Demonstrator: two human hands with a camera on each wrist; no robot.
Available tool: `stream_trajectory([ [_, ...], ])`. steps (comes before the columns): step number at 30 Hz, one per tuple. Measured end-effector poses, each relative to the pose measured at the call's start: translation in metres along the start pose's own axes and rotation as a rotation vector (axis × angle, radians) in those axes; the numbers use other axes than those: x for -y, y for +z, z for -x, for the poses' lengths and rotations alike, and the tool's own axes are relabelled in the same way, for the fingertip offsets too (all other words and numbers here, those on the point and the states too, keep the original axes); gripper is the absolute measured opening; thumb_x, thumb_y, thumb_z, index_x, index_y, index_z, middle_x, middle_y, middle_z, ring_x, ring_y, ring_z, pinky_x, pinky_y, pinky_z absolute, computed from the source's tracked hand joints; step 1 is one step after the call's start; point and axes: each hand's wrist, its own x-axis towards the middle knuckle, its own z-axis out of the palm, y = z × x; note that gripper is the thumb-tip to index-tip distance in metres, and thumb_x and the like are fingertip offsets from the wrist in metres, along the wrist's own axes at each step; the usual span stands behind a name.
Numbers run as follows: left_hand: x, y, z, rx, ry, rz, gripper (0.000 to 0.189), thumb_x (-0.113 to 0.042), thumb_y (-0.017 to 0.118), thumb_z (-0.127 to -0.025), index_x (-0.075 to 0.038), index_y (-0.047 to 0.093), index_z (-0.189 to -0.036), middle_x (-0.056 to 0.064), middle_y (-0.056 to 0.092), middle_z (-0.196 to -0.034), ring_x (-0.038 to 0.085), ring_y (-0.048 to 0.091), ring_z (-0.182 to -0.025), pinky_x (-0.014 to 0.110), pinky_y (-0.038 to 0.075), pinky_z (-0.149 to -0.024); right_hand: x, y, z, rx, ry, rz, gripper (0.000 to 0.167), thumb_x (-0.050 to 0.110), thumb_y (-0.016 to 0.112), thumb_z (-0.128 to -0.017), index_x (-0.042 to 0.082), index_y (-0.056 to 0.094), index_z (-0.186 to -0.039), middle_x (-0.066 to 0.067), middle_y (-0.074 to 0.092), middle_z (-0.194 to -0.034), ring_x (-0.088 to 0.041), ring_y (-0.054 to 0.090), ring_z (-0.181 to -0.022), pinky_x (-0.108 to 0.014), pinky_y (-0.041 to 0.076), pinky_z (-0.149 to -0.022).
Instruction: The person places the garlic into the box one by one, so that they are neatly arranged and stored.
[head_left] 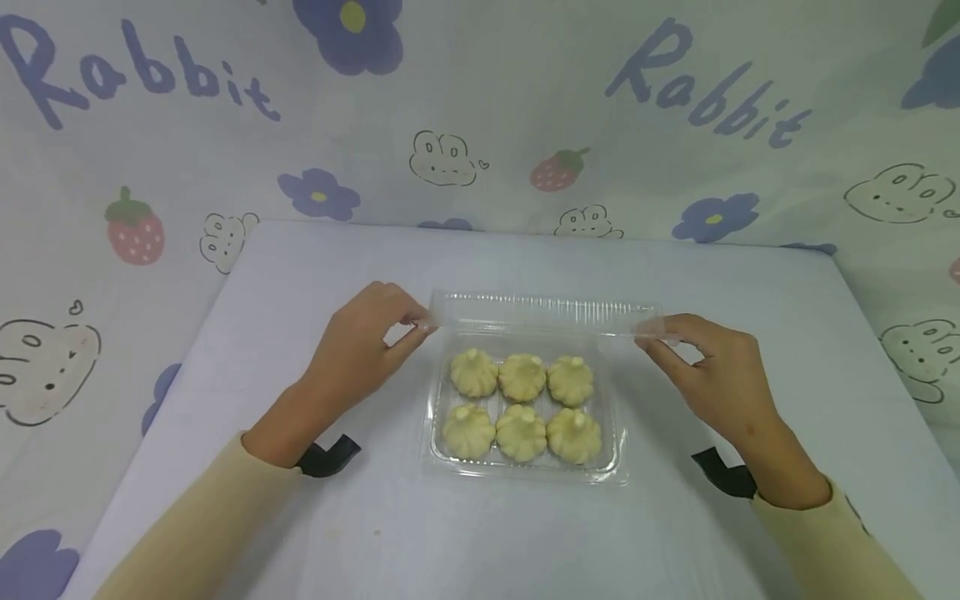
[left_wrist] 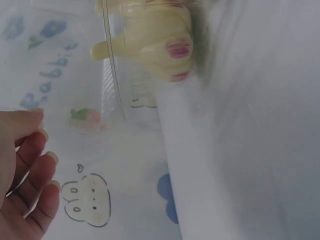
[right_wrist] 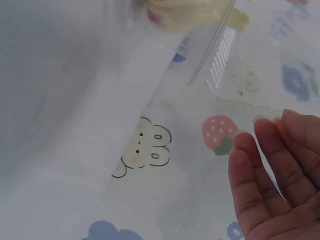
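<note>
A clear plastic clamshell box (head_left: 525, 477) stands on the table with several pale yellow garlic bulbs (head_left: 522, 377) in two rows. Purple-red patches show on a bulb (left_wrist: 160, 40) in the left wrist view. The box's transparent lid (head_left: 543, 312) is raised along the far side. My left hand (head_left: 367, 337) pinches the lid's left corner between thumb and index finger. At the lid's right corner, my right hand (head_left: 716, 367) pinches the edge the same way. In the right wrist view the lid's ribbed edge (right_wrist: 220, 62) is seen near the fingertips (right_wrist: 287, 114).
A white cloth covers the table (head_left: 337, 533). Behind it hangs a patterned curtain (head_left: 495, 100) with rabbits, strawberries and flowers. Black straps (head_left: 330, 457) show at both wrists.
</note>
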Motion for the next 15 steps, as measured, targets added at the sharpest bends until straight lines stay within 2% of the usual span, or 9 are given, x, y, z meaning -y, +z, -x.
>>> stream_trajectory([
  [3,-0.001,0.001,0.006,-0.011,0.020,0.009,0.015,-0.008,0.082,-0.091,-0.007,0.072,-0.102,0.003,0.071,-0.097,0.023,0.062,-0.094,0.037,0.054,-0.080,0.003,0.000,0.007,0.002,-0.008,0.026,0.028,-0.008,0.085,-0.080,0.007,0.080,-0.103,-0.005,0.079,-0.102,0.014,0.061,-0.105,-0.004,0.047,-0.075],
  [9,-0.001,0.005,0.017,-0.037,0.033,0.015,0.016,-0.005,0.082,-0.089,-0.007,0.074,-0.103,0.002,0.072,-0.098,0.023,0.062,-0.094,0.038,0.055,-0.079,0.008,0.001,0.019,0.017,-0.019,0.061,0.035,-0.005,0.087,-0.080,0.006,0.079,-0.111,-0.005,0.078,-0.112,-0.018,0.073,-0.100,-0.007,0.050,-0.069],
  [11,-0.002,0.006,0.021,-0.041,0.019,0.024,0.019,-0.003,0.082,-0.088,-0.007,0.074,-0.105,0.002,0.072,-0.098,0.022,0.062,-0.094,0.037,0.055,-0.078,0.007,0.002,0.021,0.020,-0.014,0.041,0.035,-0.004,0.086,-0.081,0.006,0.079,-0.114,-0.004,0.077,-0.114,-0.014,0.073,-0.102,-0.009,0.051,-0.066],
  [15,-0.001,0.009,0.028,-0.041,0.003,0.056,0.023,-0.001,0.082,-0.088,-0.007,0.074,-0.108,0.002,0.071,-0.099,0.020,0.062,-0.093,0.035,0.055,-0.075,0.004,0.004,0.026,0.012,-0.012,-0.003,0.035,-0.009,0.082,-0.083,0.005,0.078,-0.115,-0.004,0.077,-0.114,0.009,0.063,-0.108,-0.010,0.052,-0.063],
])
